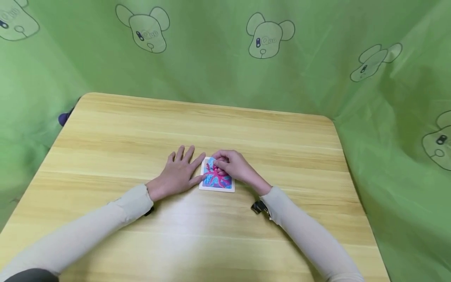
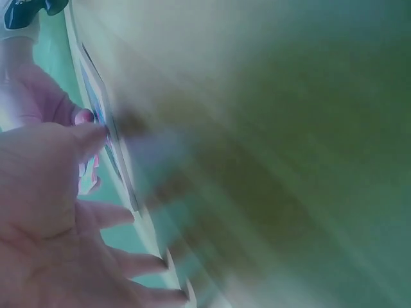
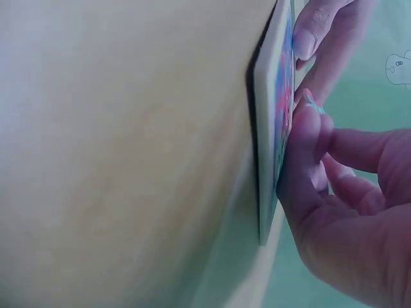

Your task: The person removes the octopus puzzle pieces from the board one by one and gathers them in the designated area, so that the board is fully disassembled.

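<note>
A small square puzzle (image 1: 215, 181), with a pink octopus on blue and purple in a pale frame, lies flat on the wooden table. My right hand (image 1: 230, 164) is over its upper right part and pinches a blue and pink puzzle piece (image 3: 312, 101) between thumb and fingers. That piece is mostly hidden by the fingers. Spread flat beside the puzzle's left side, my left hand (image 1: 178, 172) has straight fingers, and its thumb (image 2: 90, 136) touches the frame's left edge. The right hand covers part of the picture.
The wooden table (image 1: 141, 129) reaches out all around the puzzle. Green curtains (image 1: 211, 70) printed with cartoon heads hang behind it and at its sides. A dark object (image 1: 64, 118) pokes out past the table's left edge.
</note>
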Tool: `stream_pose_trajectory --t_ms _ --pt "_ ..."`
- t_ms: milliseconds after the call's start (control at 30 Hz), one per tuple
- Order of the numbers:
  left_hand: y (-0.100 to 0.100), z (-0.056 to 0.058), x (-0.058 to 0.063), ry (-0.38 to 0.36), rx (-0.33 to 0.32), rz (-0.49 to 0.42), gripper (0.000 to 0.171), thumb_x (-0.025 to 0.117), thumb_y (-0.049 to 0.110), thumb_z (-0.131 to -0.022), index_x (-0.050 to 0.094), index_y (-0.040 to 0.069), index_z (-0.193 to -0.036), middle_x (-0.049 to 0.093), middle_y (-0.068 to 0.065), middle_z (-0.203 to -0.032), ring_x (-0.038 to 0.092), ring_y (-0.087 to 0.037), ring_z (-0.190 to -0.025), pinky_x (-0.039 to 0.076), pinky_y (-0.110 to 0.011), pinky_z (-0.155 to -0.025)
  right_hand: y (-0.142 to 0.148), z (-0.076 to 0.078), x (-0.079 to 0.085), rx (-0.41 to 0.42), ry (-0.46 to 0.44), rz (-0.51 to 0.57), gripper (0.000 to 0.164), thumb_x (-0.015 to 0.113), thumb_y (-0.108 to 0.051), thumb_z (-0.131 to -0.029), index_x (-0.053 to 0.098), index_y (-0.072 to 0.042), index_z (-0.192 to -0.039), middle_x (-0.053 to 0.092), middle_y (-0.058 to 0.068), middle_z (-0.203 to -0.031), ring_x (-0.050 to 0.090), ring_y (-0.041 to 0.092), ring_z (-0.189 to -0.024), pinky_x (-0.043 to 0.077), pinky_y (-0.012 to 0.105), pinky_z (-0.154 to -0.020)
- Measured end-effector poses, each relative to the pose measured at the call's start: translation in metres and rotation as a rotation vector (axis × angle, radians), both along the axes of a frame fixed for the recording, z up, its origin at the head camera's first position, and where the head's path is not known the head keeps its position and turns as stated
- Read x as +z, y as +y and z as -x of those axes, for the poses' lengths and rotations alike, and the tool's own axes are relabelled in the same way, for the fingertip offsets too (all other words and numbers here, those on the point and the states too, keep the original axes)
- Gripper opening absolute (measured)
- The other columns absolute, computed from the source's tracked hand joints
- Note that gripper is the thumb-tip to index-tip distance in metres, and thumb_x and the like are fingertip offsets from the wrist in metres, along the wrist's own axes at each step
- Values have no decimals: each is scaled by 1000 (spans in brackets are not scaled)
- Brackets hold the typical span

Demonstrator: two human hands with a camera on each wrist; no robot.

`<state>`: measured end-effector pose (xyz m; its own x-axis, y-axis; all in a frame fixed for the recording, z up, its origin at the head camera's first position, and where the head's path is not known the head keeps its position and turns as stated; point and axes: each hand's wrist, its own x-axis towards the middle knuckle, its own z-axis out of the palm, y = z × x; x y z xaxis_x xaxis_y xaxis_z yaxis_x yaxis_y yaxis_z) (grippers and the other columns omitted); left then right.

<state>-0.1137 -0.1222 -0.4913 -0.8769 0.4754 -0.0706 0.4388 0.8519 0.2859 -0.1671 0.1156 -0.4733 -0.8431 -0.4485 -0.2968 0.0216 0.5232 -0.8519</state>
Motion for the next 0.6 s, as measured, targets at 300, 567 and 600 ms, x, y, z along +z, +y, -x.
stream_pose_trajectory --t_ms 300,567,600 --pt "-3 -2 2 -34 -52 -23 99 69 70 -98 38 12 -171 25 -33 -173 21 -59 -157 27 -78 -117 27 -5 -3 -133 64 96 17 73 -8 -106 74 -1 -122 74 12 -98 68 23 -77 60 29 -69" --pt "-5 -1 1 -32 -49 -26 107 73 75 -92 38 13 -171 25 -32 -173 21 -59 -157 28 -77 -117 63 -7 4 -151 79 106 20 66 -11 -111 73 -1 -127 71 21 -100 63 32 -81 48 24 -58" --pt "-4 -1 0 -34 -52 -23 107 73 76 -92 38 13 -172 24 -32 -173 21 -58 -158 27 -77 -117 70 -9 5 -160 82 95 21 66 -11 -111 73 -1 -128 71 22 -100 63 31 -81 47 24 -57"
